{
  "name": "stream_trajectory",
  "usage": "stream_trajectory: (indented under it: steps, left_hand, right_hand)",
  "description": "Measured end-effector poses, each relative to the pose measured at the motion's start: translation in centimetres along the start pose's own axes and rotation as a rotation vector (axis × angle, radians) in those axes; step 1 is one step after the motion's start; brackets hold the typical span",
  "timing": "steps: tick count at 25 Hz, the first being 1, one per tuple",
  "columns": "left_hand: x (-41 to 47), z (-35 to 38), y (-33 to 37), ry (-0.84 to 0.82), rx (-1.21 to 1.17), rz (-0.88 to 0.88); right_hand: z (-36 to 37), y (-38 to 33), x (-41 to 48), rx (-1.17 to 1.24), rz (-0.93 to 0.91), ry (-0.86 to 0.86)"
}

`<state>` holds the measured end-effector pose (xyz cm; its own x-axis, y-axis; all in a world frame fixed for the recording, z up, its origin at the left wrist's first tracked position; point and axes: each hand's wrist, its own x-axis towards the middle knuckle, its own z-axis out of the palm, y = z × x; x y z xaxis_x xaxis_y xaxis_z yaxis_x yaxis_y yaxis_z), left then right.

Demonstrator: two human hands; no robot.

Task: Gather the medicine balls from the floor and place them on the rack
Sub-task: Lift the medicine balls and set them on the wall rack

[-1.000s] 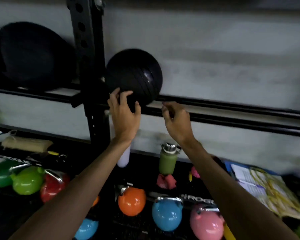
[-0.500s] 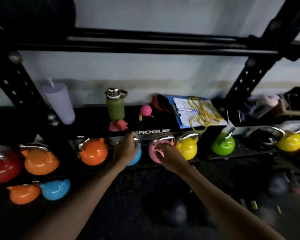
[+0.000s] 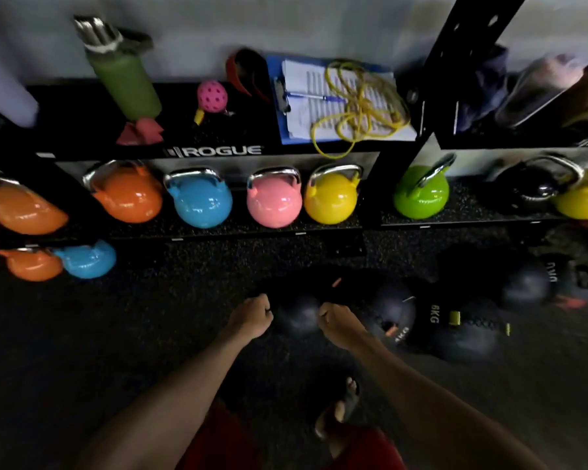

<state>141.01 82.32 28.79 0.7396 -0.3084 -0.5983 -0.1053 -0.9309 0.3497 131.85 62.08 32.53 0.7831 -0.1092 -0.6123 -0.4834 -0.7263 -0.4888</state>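
A small black medicine ball (image 3: 296,318) lies on the dark rubber floor just in front of me. My left hand (image 3: 252,317) is at its left side and my right hand (image 3: 336,323) at its right side, both with loosely curled fingers. Whether they touch the ball is unclear in the blur. More black medicine balls lie to the right: one marked 4 KG (image 3: 392,317), one marked 6KG (image 3: 462,330) and two further back (image 3: 526,286). The black rack (image 3: 455,62) stands behind them with its ROGUE shelf (image 3: 218,151).
Coloured kettlebells line the low shelf: orange (image 3: 126,198), blue (image 3: 201,205), pink (image 3: 274,205), yellow (image 3: 331,198), green (image 3: 420,195). Above sit a green bottle (image 3: 123,72), a pink ball (image 3: 212,96) and a clipboard with yellow rope (image 3: 347,103). My sandalled foot (image 3: 340,408) is below.
Both hands came off the ball set on the upper rack bars and dropped to the floor. My view swung down and right; the hands now flank a small ball.
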Motion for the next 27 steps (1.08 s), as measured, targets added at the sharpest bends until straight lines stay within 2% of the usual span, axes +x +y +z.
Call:
stream_trajectory:
  steps: [6, 10, 13, 17, 21, 23, 27]
  left_hand:
    - [5.7, 12.0, -0.6, -0.086, -0.162, -0.128]
    - [16.5, 20.7, -5.6, -0.120, -0.360, -0.265]
    - [24.4, 25.7, -9.2, -0.057, -0.438, -0.305]
    - [33.0, 30.7, -12.6, -0.022, -0.637, -0.246]
    - [38.1, 33.4, -14.6, -0.190, -0.780, -0.148]
    - [40.2, 33.8, -15.0, -0.234, -0.874, -0.126]
    - [41.1, 33.6, -14.9, -0.139, -0.965, -0.091]
  right_hand:
    - [5.4, 9.3, 6.2, 0.056, 0.090, -0.076]
    - [13.2, 16.8, 16.9, 0.180, 0.171, -0.098]
    - [19.9, 22.2, 24.3, 0.334, 0.298, -0.045]
    - [29.1, 27.1, 32.1, 0.702, 0.475, 0.148]
    - [34.1, 29.0, 36.5, 1.013, 0.421, 0.384]
    - [34.4, 29.1, 38.5, 1.105, 0.373, 0.508]
    - [34.3, 28.0, 39.6, 1.148, 0.357, 0.675]
